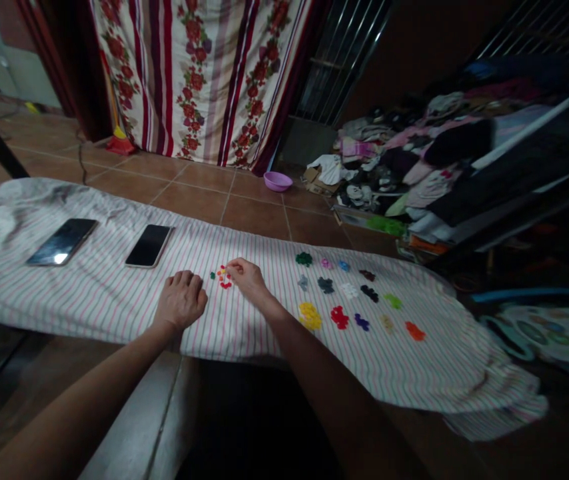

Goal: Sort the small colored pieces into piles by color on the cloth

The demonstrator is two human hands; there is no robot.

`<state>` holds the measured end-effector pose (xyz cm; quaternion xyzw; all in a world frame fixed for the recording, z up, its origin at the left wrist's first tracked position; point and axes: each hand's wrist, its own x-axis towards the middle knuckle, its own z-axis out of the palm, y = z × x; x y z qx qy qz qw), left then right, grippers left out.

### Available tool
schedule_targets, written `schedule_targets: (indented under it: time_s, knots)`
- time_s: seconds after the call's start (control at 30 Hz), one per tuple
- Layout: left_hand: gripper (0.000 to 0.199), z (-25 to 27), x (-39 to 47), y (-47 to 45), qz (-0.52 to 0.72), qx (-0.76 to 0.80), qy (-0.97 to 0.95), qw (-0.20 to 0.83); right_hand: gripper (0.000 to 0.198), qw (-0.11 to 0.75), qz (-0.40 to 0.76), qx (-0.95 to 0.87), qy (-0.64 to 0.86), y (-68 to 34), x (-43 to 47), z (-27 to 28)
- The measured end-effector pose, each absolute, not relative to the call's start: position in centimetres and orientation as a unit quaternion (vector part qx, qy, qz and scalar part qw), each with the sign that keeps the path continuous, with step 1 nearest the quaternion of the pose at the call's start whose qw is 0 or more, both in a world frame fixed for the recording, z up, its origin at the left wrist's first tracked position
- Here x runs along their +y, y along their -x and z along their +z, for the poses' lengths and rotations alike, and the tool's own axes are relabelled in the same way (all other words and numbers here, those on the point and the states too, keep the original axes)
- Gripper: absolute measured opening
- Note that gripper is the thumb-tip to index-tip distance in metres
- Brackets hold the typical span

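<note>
Pieces [222, 272] in red, orange, yellow and green lie in a small cluster on the striped cloth [244, 327] in front of you. Your right hand [245, 275] meets the right edge of the pieces, thumb and forefinger drawn together in a pinch; you cannot tell at this size whether anything sits between the tips. Your left hand [181, 298] rests palm down to the left of the pieces and a little nearer you, its fingers loosely bent, and whether it covers anything cannot be told.

To the right of the pieces, past your right forearm, small heaps sit in three rows: dark green [303, 259] to brown [367, 275] farthest from you, light grey [303, 283] to lime [393, 301] in the middle, yellow [310, 316] to orange [415, 331] nearest. Your forearm crosses between the pieces and the yellow heap.

Left of the pieces, beyond your left hand, lie two phones [148, 246], well apart from the cluster. On the floor beyond the pieces is a pink bowl [278, 179], its contents too small to make out. Behind it hangs a flowered curtain [164, 80]; clothes [414, 147] are heaped far off to the right.
</note>
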<state>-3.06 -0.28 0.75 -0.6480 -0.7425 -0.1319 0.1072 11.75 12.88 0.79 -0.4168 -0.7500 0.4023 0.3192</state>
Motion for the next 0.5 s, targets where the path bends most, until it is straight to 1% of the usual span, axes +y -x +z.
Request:
schedule_targets:
  time_s: [0.23,0.5]
  knots:
    - [0.025,1.0,-0.4,3.0,-0.108,-0.749,0.645,0.105,0.011,0.362,0.408,-0.729,0.415,-15.5,11.8,1.4]
    - [0.032,1.5,-0.7,3.0,-0.094,-0.75,0.647,0.104,0.018,0.35,0.385,-0.719,0.461,-20.5,10.5,1.9]
